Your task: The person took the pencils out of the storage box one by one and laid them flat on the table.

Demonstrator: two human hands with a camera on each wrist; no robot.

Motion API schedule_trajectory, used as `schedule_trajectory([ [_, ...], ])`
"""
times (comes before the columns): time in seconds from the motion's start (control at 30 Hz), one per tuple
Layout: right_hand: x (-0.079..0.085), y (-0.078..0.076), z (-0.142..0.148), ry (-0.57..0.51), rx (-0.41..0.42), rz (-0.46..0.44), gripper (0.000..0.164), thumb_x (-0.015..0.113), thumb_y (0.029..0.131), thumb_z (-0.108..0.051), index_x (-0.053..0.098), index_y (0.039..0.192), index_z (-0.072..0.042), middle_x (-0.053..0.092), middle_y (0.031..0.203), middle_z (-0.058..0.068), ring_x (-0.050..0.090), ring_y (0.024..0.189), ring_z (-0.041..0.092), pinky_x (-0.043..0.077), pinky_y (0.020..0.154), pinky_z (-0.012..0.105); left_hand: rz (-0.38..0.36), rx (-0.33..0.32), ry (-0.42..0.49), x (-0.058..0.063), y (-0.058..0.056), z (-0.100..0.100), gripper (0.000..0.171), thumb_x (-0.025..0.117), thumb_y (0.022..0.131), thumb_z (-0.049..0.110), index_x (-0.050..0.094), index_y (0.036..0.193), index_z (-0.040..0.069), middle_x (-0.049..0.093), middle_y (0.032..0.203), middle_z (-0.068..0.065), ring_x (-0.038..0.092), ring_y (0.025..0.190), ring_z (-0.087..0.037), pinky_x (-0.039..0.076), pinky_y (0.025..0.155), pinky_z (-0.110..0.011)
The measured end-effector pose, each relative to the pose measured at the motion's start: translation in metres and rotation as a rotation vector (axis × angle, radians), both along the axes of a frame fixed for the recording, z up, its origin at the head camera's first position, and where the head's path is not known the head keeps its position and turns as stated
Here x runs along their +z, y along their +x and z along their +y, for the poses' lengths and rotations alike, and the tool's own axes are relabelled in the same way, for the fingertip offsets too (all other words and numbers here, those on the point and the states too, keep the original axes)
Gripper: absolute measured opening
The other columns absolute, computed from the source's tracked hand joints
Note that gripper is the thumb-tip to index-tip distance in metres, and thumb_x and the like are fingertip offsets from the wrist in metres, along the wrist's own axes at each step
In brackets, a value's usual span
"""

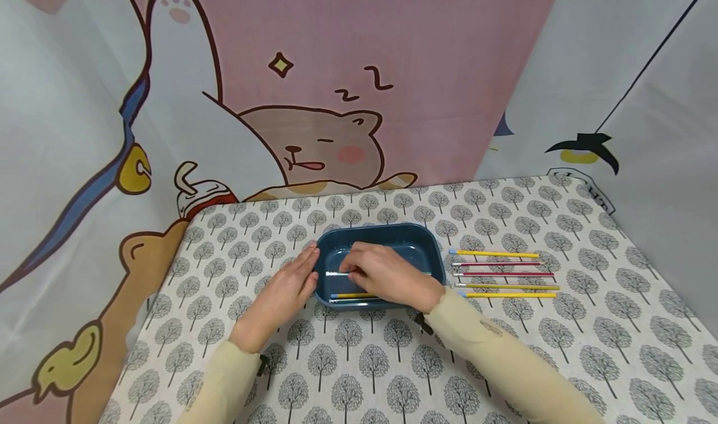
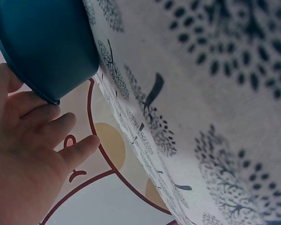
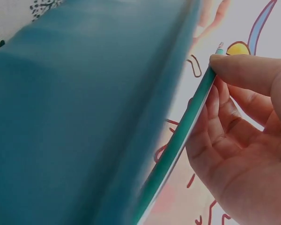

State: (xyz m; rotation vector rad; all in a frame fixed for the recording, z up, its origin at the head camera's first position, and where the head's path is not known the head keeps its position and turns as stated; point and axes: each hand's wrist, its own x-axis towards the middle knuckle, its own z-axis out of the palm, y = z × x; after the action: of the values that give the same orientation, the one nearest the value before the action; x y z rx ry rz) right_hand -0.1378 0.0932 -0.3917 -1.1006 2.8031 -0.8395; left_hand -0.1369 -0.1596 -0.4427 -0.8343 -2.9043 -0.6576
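A dark blue rectangular tub stands mid-table. Over it my right hand pinches a green pencil between thumb and fingertips; the metal end points left. Inside the tub, along its near side, lie a yellow pencil with a blue eraser end and a darker pencil, both partly hidden by the right hand. My left hand rests against the tub's left rim with fingers extended. In the left wrist view its fingers spread beside the rim.
Right of the tub several pencils lie in a row: a yellow pencil at the back, red pencils in the middle, more yellow ones in front. A tree-print cloth covers the table. A cartoon curtain hangs behind.
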Motion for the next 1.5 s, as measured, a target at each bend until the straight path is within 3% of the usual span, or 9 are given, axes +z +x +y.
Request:
schedule_trajectory([
  [0.97, 0.03, 0.017, 0.031, -0.053, -0.02, 0.146, 0.015, 0.076, 0.095, -0.011, 0.079, 0.109, -0.016, 0.066, 0.103, -0.009, 0.06, 0.09, 0.005, 0.055, 0.077, 0.027, -0.004, 0.015, 0.006, 0.0, 0.001, 0.001, 0.052, 0.049, 0.11, 0.024, 0.042, 0.157, 0.003, 0.03, 0.166, -0.008, 0.04, 0.148, -0.032, 0.037, 0.119, -0.054],
  [1.5, 0.032, 0.027, 0.064, -0.085, -0.073, 0.216, 0.017, 0.078, 0.093, -0.007, 0.08, 0.107, -0.015, 0.062, 0.102, -0.009, 0.055, 0.083, 0.005, 0.05, 0.068, 0.026, -0.002, 0.013, 0.004, 0.0, 0.001, 0.001, 0.052, 0.05, 0.11, 0.024, 0.041, 0.157, 0.003, 0.029, 0.167, -0.008, 0.04, 0.148, -0.034, 0.036, 0.12, -0.054],
])
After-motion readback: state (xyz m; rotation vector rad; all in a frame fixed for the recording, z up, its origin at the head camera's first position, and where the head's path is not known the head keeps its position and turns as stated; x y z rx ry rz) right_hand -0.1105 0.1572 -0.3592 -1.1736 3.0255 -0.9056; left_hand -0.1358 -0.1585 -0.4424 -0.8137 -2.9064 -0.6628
